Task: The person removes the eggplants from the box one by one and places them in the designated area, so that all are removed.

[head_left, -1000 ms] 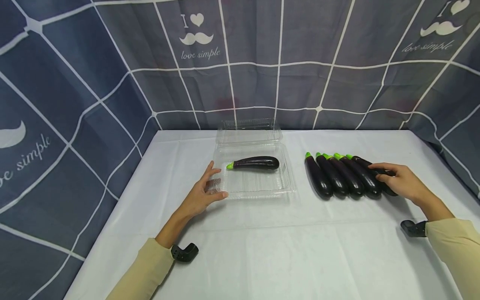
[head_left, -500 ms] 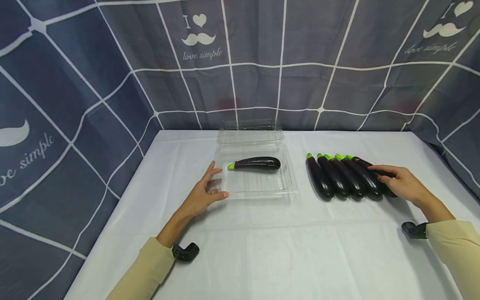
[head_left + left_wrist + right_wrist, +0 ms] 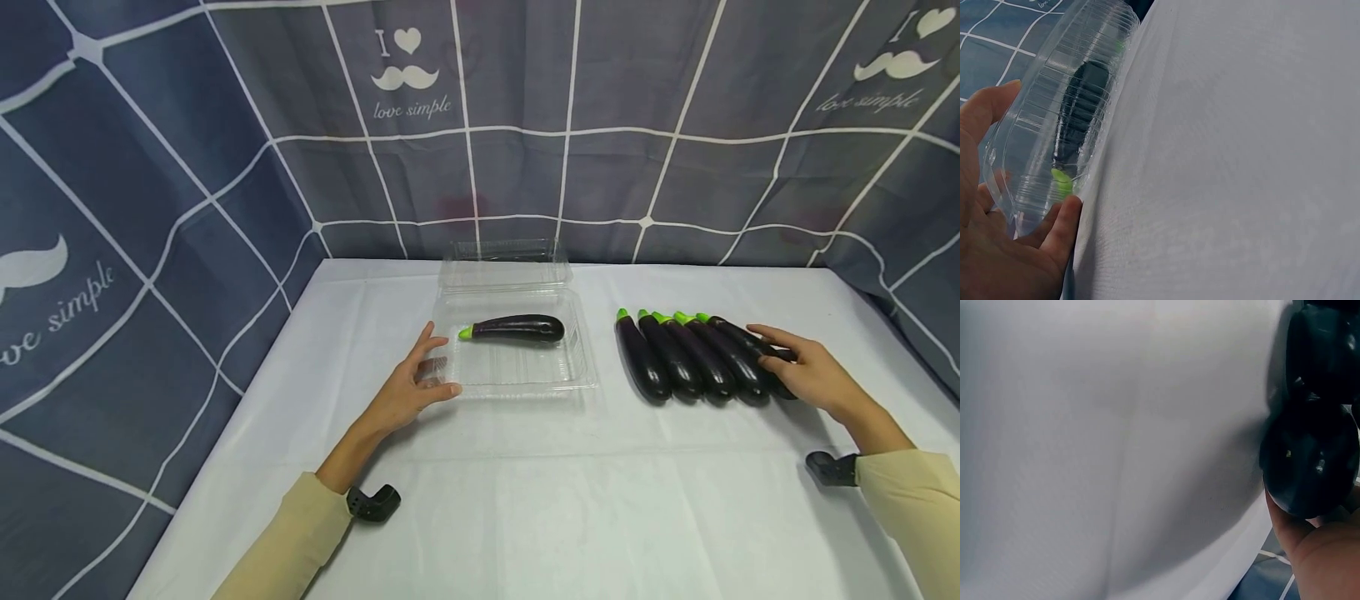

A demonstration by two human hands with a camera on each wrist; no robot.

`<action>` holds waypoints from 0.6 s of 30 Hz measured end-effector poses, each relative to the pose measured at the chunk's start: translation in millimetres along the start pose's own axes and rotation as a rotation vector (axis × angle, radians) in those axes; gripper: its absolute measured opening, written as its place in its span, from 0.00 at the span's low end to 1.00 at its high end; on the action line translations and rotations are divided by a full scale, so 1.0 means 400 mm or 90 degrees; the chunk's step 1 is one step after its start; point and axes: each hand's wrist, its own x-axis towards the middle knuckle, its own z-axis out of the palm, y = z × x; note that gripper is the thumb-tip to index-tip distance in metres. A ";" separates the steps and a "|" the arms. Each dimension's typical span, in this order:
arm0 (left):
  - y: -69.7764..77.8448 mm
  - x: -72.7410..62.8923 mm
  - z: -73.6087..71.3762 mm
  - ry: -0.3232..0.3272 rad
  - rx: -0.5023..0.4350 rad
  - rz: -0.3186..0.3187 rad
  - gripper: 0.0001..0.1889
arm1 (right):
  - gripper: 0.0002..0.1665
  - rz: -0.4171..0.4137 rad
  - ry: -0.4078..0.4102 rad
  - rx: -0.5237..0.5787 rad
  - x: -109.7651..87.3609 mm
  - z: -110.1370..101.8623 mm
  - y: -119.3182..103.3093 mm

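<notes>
An open clear plastic clamshell container [image 3: 525, 375] stands left of centre, with one dark, green-tipped eggplant [image 3: 525, 327] lying crosswise inside. My left hand [image 3: 403, 387] rests spread against its left end, thumb toward the front corner. In the left wrist view, the fingers [image 3: 1063, 231] lie along the container's end wall, near the eggplant's green tip. On the right, several eggplants [image 3: 678, 362] lie side by side, stems away from me. My right hand [image 3: 810, 375] grips the rightmost eggplant [image 3: 1310, 462], thumb on one side and fingers on the other. Part of that eggplant is hidden by the hand.
A white cloth [image 3: 525, 517] covers the table. The container's lid [image 3: 506, 265] is folded back toward the dark grid-patterned curtain [image 3: 600, 167] behind the table. Curtain also hangs along the left side. A black wrist device [image 3: 373, 504] sits below each hand.
The view has shifted slightly, so everything appears a little farther right. Both hands stay at the container and the rightmost eggplant; the right fingers spread slightly.
</notes>
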 end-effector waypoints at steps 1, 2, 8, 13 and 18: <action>-0.001 0.000 0.000 -0.001 -0.001 0.001 0.41 | 0.30 -0.001 0.003 0.004 -0.001 0.000 -0.001; -0.002 0.000 -0.001 -0.001 -0.001 0.001 0.41 | 0.31 -0.001 0.004 0.008 -0.001 0.001 -0.001; -0.002 -0.001 -0.001 0.000 -0.003 0.001 0.41 | 0.35 0.020 0.018 0.015 -0.004 -0.003 -0.012; -0.002 -0.002 -0.001 -0.003 -0.010 0.005 0.41 | 0.36 0.020 0.028 0.005 -0.011 -0.007 -0.028; -0.002 -0.003 0.000 -0.006 -0.012 0.006 0.42 | 0.32 -0.010 0.065 -0.011 -0.018 -0.006 -0.061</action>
